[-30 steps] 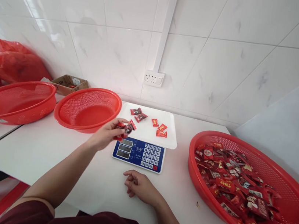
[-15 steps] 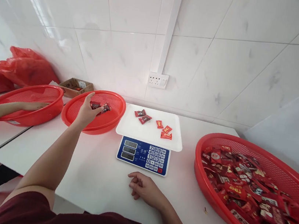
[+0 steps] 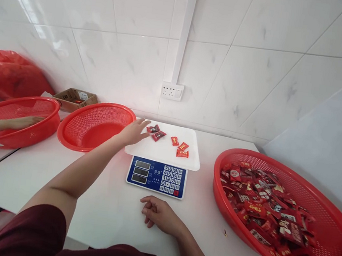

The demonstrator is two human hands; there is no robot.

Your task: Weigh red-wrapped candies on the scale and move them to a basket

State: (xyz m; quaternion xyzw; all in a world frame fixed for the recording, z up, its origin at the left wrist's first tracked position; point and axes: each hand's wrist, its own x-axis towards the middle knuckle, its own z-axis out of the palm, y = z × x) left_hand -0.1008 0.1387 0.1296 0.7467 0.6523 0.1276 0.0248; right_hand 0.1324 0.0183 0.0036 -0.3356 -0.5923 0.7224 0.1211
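Left arm out, right arm drawn in; both hands bare.
Your left arm (image 3: 94, 166) reaches forward and inward, elbow bent, its left hand (image 3: 135, 133) back upward, fingers extended, thumb apart, grasp vacant. Your right forearm (image 3: 194, 248) angles in nearer your body; its right hand (image 3: 160, 215) is loosely curled, index finger straighter than the others, a gap between it and the thumb.
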